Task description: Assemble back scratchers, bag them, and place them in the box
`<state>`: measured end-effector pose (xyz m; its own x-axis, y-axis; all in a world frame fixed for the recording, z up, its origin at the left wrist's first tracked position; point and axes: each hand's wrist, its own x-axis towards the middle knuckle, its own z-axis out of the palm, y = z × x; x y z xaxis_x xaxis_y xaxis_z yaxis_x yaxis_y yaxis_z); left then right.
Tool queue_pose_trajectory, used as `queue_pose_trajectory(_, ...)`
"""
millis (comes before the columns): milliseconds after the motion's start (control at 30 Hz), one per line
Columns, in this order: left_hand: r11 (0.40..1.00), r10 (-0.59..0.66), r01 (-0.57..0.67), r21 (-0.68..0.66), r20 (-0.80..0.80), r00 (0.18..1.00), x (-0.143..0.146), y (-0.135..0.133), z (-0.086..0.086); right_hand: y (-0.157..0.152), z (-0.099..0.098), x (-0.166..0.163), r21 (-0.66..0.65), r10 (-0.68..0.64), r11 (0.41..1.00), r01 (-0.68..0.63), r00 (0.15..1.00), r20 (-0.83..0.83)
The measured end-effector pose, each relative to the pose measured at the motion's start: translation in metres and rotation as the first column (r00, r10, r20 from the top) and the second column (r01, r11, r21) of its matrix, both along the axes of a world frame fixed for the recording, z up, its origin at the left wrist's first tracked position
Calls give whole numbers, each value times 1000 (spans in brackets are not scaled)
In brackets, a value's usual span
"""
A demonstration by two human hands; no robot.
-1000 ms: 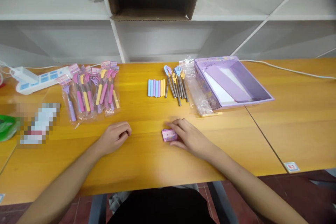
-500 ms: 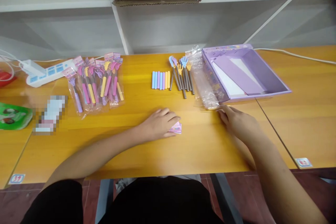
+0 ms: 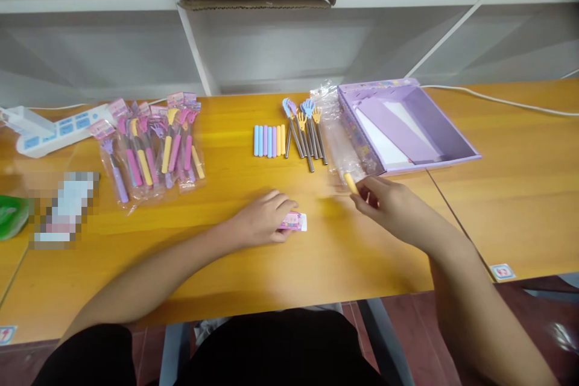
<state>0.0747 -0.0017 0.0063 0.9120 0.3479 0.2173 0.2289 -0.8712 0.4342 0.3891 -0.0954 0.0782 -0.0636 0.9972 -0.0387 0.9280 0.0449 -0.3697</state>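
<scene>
My left hand rests on the table with its fingers curled over a small stack of pink printed cards. Only the right end of the stack shows, with a white edge. My right hand pinches a yellow handle tube between thumb and fingers, just in front of the clear plastic bags. Ahead of my hands lies a row of blue, purple and yellow handle tubes. Beside the row, several hand-shaped back scratchers with bare metal rods lie in a loose bunch.
An open purple box stands at the right. Several bagged back scratchers lie to the left, near a white power strip and a blurred-out item. A cardboard box sits on the shelf above. A white cable runs rightward.
My right hand has moved left, away from the purple box's front corner, and the yellow tube now shows clearly in it. My left hand stays on the cards. The view has shifted slightly right.
</scene>
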Motion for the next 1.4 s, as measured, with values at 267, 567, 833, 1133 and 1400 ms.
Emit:
queue_pose_trajectory(267,996,29,-24,-86,57,998,0,4,-2,144,5,-67,-47,-38,998,49,977,212)
queue_pose_trajectory(567,975,115,-90,-205,113,987,-6,21,-8,207,-3,-118,-67,-89,991,115,947,309)
queue_pose_trajectory(833,963,150,-109,-248,153,977,-3,33,-10,76,13,-80,74,-3,997,-12,979,206)
queue_pose_trajectory(1133,942,253,-195,-273,194,948,-2,33,-6,-84,-72,-97,184,416,885,-427,904,94)
queue_pose_trajectory(1400,938,304,-298,-178,10,953,-5,46,-4,-143,-74,-100,319,485,860,-399,834,-264)
